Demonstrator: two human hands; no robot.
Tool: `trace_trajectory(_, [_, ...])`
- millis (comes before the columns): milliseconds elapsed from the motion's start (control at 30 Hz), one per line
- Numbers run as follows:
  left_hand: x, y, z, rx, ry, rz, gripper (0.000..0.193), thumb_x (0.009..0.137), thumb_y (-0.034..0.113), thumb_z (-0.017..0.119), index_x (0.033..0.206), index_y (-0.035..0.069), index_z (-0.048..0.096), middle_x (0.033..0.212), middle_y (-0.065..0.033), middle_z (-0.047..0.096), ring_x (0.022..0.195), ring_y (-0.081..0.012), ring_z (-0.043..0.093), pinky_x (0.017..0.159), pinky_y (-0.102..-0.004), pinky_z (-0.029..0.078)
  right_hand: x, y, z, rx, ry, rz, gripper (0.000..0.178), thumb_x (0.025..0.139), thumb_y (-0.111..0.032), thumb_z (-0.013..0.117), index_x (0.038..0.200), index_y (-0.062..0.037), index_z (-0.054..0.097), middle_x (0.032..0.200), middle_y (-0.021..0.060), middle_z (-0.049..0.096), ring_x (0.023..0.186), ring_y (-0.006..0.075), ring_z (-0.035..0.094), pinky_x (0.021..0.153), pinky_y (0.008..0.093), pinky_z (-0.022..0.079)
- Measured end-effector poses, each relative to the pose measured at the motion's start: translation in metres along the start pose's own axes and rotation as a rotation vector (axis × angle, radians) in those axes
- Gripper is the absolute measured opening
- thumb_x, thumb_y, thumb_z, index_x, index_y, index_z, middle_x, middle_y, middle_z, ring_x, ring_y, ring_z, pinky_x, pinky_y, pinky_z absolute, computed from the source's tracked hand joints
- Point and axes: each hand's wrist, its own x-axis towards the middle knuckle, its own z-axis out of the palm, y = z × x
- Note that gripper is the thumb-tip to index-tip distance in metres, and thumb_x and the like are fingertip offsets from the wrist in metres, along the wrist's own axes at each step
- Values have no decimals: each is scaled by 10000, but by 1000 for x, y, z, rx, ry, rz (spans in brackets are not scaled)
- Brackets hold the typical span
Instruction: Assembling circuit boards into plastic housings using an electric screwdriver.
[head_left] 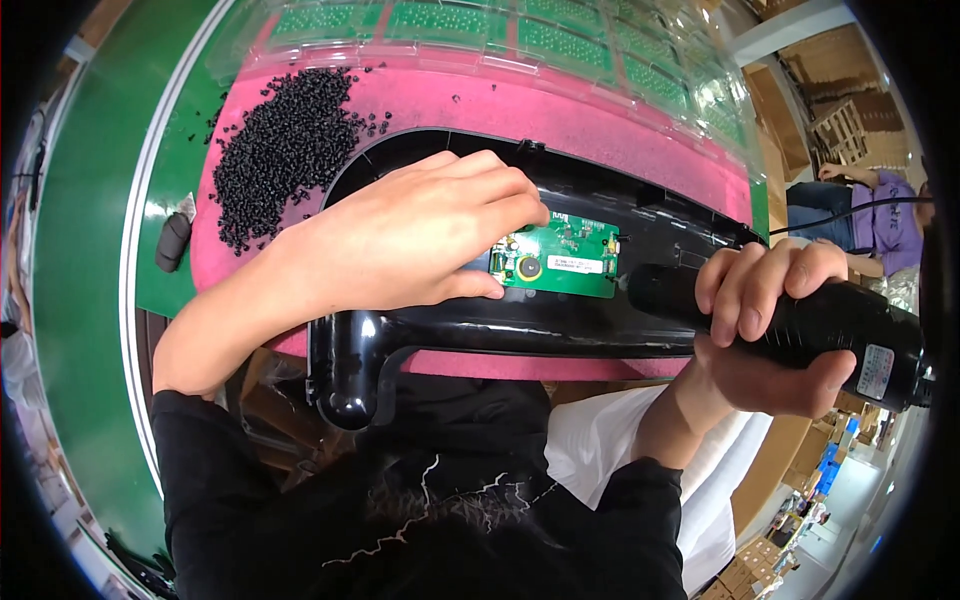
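My parted left fingers (513, 211) are resting at nine o'clock on a green rectangular circuit board (585, 247), apparently steadying it inside a black plastic shell (480, 328); toward three o'clock, my right fingers (757, 298) are clamping a black cylindrical tool (850, 322).

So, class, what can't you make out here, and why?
In the head view:
Green circuit board: left end hidden by the left grip.
Black tool: middle partly covered by the right grip, tip blending into the black shell.
Small black pieces: too small to tell their shape.
Black cable: far end lost in the picture's dark right edge.
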Motion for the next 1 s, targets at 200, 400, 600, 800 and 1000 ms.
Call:
trace_trajectory(200, [0,0,1,9,3,-6,598,670,161,805,1198,40,551,1219,-81,564,1151,-271,528,942,-393,437,0,8,2,-19,81,66,551,838,-587,594,966,-69,459,638,3,485,442,93,410,464,259,348])
trace_trajectory(400, [4,4,-6,-2,72,38,610,680,212,804,1209,41,552,1227,-95,562,1144,-301,528,963,-409,426,3,14,3,21,81,57,604,823,-572,621,1027,-26,460,629,34,483,469,122,448,467,277,407])
trace_trajectory(600, [2,10,-5,342,440,-135,485,793,177,727,1218,28,546,1175,-126,578,1111,-334,540,960,-431,429,7,7,-2,82,135,168,539,903,-580,543,1054,-66,481,663,-16,459,500,99,414,573,284,383])
trace_trajectory(800, [-1,4,-20,255,68,-295,246,836,175,676,1001,-3,637,894,-150,624,853,-365,634,728,-458,510,18,-21,-46,465,688,474,235,912,-186,641,1048,-32,528,1028,97,553,1010,234,547,998,495,455])
trace_trajectory(1000, [-4,7,-30,228,-43,-215,186,870,175,639,889,-9,662,829,-175,665,807,-371,659,681,-470,532,-13,-51,-26,352,522,156,353,920,-102,523,1259,-18,479,1233,126,499,1121,233,470,1033,514,392])
